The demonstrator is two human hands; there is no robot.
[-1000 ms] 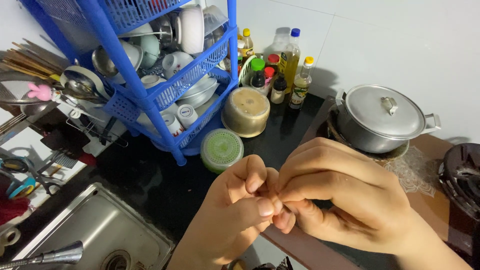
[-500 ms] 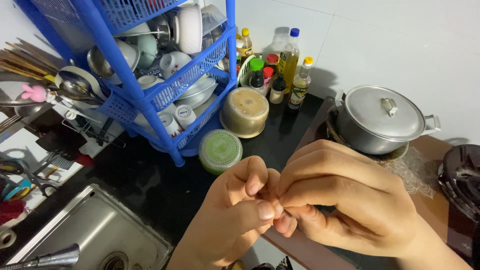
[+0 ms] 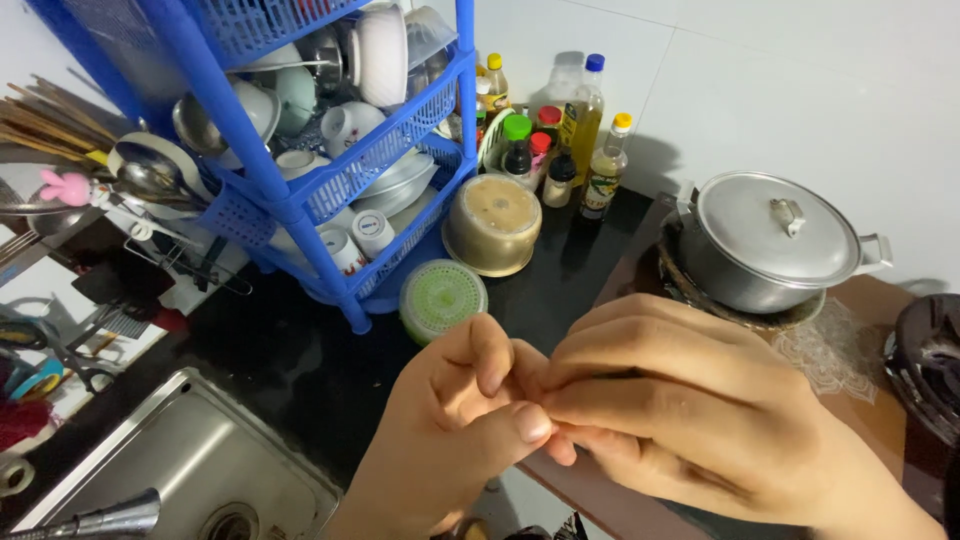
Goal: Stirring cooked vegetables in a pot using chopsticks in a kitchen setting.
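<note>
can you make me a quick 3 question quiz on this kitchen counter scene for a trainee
1. True or false: the left hand and the right hand are pressed together, fingers meeting, above the black counter.
2. What stands on the counter closest beyond the hands? A) the round green-lidded container B) a kettle C) a cutting board
3. Fill in: the lidded metal pot sits to the ____ of the blue dish rack, as the picture shows it.

Key: 1 true; 2 A; 3 right. Whether the hands pinch anything between them cannot be told.
</note>
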